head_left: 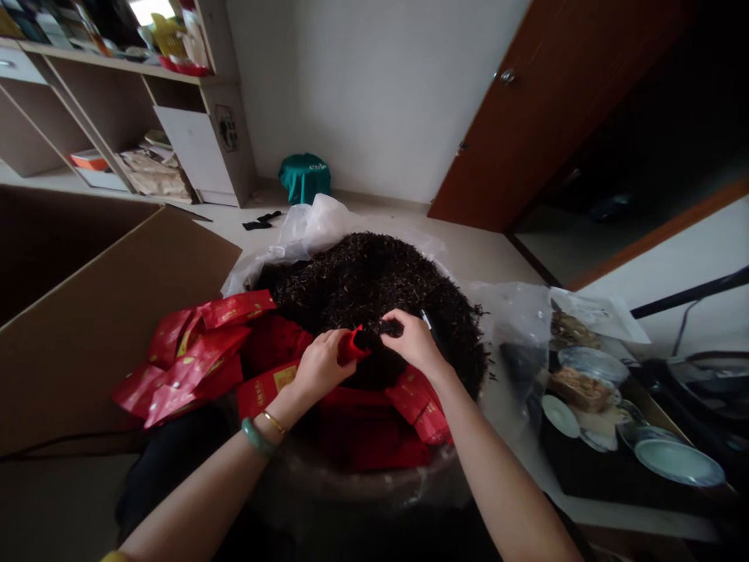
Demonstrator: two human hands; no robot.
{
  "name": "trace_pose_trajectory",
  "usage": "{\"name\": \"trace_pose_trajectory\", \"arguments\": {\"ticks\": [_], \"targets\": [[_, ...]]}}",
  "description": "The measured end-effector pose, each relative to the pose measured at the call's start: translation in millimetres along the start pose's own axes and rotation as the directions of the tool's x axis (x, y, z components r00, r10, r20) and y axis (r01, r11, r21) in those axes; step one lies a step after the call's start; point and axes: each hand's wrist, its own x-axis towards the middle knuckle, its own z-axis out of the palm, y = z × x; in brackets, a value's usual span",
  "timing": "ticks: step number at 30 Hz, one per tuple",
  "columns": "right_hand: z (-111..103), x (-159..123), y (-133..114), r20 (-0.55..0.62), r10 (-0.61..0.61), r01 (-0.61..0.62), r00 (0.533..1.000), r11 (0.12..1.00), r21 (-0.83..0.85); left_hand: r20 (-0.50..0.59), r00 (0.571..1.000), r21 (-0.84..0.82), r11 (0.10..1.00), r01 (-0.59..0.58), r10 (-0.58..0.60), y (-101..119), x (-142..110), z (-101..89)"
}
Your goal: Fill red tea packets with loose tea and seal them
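My left hand (324,361) is closed around a small red packet (353,346), its open mouth turned right toward my other hand. Dark leaf shows at that mouth. Pinched in the fingers of my right hand (409,337) is a small clump of dark tea leaves (391,328), just apart from the packet. Below and beyond both hands lies a large heap of loose dark tea leaves (374,273) in a plastic-lined round container. Several red packets (193,351) are piled at its left rim, and more red packets (418,406) lie at the near side under my wrists.
A big cardboard box (117,312) stands at the left. Clear plastic sheeting (316,222) spills over the container's rim. On the right, a low table holds dishes (679,460) and a plastic bowl (592,365). A green-covered stool (305,176) is by the wall.
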Motion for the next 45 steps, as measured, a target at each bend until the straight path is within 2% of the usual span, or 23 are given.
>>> {"name": "trace_pose_trajectory", "arguments": {"ticks": [2, 5, 10, 13, 15, 18, 21, 24, 27, 31, 35, 38, 40, 42, 45], "targets": [[-4, -4, -13, -0.013, -0.044, 0.045, 0.999, 0.994, 0.102, 0.009, 1.000, 0.002, 1.000, 0.008, -0.008, 0, 0, 0.4], [0, -11, -29, 0.032, -0.041, 0.033, 0.999, 0.976, 0.213, 0.013, 1.000, 0.003, 1.000, 0.022, -0.022, -1, 0, 1.8], [5, -17, -36, 0.060, -0.025, 0.002, 0.998, 0.936, 0.353, 0.009, 0.999, -0.007, 1.000, 0.031, -0.031, -3, -1, 4.4], [2, -20, -41, 0.059, -0.050, 0.037, 0.997, 0.977, 0.212, 0.004, 0.999, -0.012, 0.999, 0.037, -0.037, -3, -1, 3.8], [0, -23, -46, 0.134, -0.084, 0.079, 0.987, 0.996, 0.038, 0.004, 0.999, -0.013, 0.999, 0.050, -0.050, -1, -1, 2.7], [4, -26, -51, 0.268, -0.128, 0.176, 0.955, 0.971, -0.162, 0.022, 0.997, -0.014, 0.997, 0.070, -0.069, 1, -3, 2.5], [11, -24, -48, 0.327, -0.172, 0.256, 0.929, 0.938, -0.235, 0.048, 0.997, -0.023, 0.998, 0.062, -0.061, 1, -4, 5.1], [12, -19, -42, 0.279, -0.262, 0.323, 0.924, 0.924, -0.203, 0.093, 0.994, -0.050, 0.997, 0.061, -0.056, -1, -2, 6.2], [5, -16, -39, 0.168, -0.350, 0.373, 0.922, 0.917, -0.138, 0.139, 0.982, -0.100, 0.985, 0.141, -0.126, -1, 4, 1.0], [-8, -15, -38, 0.090, -0.347, 0.354, 0.934, 0.932, -0.077, 0.230, 0.955, -0.272, 0.930, 0.248, -0.188, 1, 11, -10.0], [-20, -15, -38, 0.030, -0.346, 0.347, 0.938, 0.937, -0.040, 0.407, 0.886, -0.370, 0.847, 0.382, -0.222, 5, 12, -13.8], [-26, -14, -38, -0.052, -0.354, 0.351, 0.934, 0.934, -0.064, 0.542, 0.804, -0.462, 0.712, 0.529, -0.245, 8, 11, -13.9], [-29, -15, -37, -0.071, -0.370, 0.364, 0.926, 0.927, -0.094, 0.582, 0.776, -0.486, 0.660, 0.573, -0.245, 8, 11, -14.9], [-31, -15, -36, -0.060, -0.377, 0.368, 0.924, 0.922, -0.121, 0.563, 0.789, -0.471, 0.689, 0.551, -0.246, 6, 12, -16.2], [-32, -16, -35, -0.052, -0.365, 0.354, 0.930, 0.923, -0.149, 0.463, 0.852, -0.402, 0.799, 0.447, -0.244, 2, 13, -16.4]]}}
